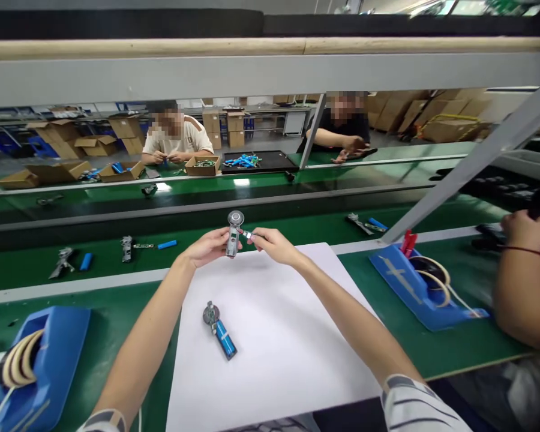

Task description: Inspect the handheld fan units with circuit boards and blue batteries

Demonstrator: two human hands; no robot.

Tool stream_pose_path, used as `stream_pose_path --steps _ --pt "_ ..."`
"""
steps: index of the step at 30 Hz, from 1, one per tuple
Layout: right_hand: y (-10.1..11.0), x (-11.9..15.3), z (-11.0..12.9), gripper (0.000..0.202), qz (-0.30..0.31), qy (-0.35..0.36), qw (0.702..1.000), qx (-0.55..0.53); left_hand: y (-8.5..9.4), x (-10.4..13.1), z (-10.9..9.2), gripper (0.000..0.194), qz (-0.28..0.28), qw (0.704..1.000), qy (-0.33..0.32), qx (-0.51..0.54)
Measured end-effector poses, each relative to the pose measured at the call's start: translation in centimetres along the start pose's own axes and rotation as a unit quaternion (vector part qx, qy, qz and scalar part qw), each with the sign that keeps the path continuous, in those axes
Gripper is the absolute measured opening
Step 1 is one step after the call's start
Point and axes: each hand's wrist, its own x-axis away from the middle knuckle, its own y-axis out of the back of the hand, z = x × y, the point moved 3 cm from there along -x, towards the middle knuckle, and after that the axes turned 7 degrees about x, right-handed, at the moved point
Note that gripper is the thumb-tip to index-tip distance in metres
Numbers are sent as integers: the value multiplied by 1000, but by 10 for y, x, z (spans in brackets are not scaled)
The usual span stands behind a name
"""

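From my remote seat, I am gripping a grey round-headed housing with the left hand, thumb and fingers closed on its side. Just beside it, the right hand is pinching a small pale part with its fingertips drawn together. Nearer me than the left hand, a round-headed unit with a blue cylindrical battery is lying on a white sheet. Well right of the right hand, a blue tape dispenser is resting on the green surface.
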Motion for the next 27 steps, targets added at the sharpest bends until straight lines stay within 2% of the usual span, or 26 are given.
stream_pose_path --steps 4,8,10,13,16,18,21,24,27 --pt "1 -9 -14 38 38 16 997 64 8 -14 9 53 -13 1000 5 -12" --pt "-3 -33 -42 30 91 -3 979 180 23 -40 26 31 -91 992 59 -70" --pt "-7 -46 -57 26 105 -17 965 240 30 -57 36 25 -137 980 92 -112" --pt "-14 -60 -69 23 104 -37 943 315 40 -82 45 28 -201 955 126 -178" --pt "-24 -57 -67 47 76 -61 924 370 52 -98 49 30 -261 919 144 -256" --pt "-33 -47 -56 50 55 -79 915 392 62 -100 50 31 -291 892 153 -310" --pt "-56 -27 -24 35 61 -55 917 390 77 -93 50 31 -321 851 153 -385" --pt "-90 -13 26 33 122 56 927 351 88 -76 42 31 -342 815 132 -448" --pt "-133 -13 81 28 190 185 913 312 96 -50 24 31 -355 788 104 -493"
